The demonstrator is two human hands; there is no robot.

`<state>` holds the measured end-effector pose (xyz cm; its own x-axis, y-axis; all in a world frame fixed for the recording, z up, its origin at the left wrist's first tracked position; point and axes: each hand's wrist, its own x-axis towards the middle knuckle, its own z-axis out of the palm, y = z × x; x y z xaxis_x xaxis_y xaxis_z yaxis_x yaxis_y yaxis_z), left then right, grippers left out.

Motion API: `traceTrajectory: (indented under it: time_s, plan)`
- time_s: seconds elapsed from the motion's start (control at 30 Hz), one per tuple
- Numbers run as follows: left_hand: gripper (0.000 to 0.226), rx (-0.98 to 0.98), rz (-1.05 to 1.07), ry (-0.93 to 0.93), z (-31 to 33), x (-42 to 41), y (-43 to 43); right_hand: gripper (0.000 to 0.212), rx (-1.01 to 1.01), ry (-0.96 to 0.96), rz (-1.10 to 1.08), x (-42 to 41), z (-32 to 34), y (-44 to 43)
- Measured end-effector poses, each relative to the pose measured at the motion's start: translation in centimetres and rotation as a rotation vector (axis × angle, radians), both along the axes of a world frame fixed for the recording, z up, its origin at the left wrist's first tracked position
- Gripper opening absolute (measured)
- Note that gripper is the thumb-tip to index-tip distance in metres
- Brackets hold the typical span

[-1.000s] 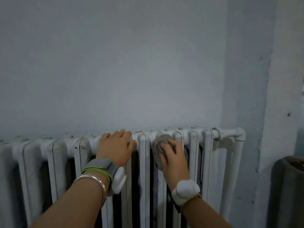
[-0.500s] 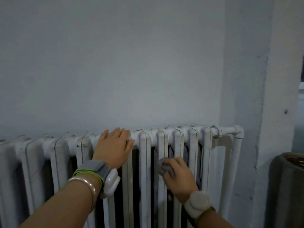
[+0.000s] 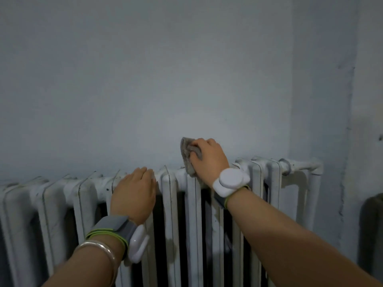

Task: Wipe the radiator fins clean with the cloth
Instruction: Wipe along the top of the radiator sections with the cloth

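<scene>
a: what's behind the left hand point(image 3: 132, 193) and the right hand point(image 3: 209, 156)?
b: a plain wall point(image 3: 145, 79), painted pale grey-blue. it's lightest just above the right hand and dimmer up and to the left of the left hand.
a: and to the right of the right hand?
b: a rough vertical edge point(image 3: 350, 121) with chipped plaster. low beyond it is a dark rounded object point(image 3: 371, 228), too dim to identify.
</scene>
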<state>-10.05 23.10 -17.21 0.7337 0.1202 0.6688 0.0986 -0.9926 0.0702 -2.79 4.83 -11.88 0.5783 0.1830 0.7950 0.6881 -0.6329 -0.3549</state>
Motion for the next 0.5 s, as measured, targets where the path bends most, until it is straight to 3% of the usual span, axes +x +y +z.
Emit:
traceTrajectory:
  time_s: [0.2,0.33,0.5]
  plan:
    - [0.040,0.056,0.014,0.043,0.3,-0.1,0.1,0.038,-0.467,0.376,-0.031,0.9,1.4,2.5]
    - [0.036,0.033,0.033,0.017,0.5,-0.3,-0.2,0.045,-0.448,0.397,-0.024,0.5,1.4,2.5]
    - [0.028,0.020,0.033,0.025,0.6,-0.4,-0.2,0.037,-0.361,0.300,-0.025,0.5,-0.1,2.1]
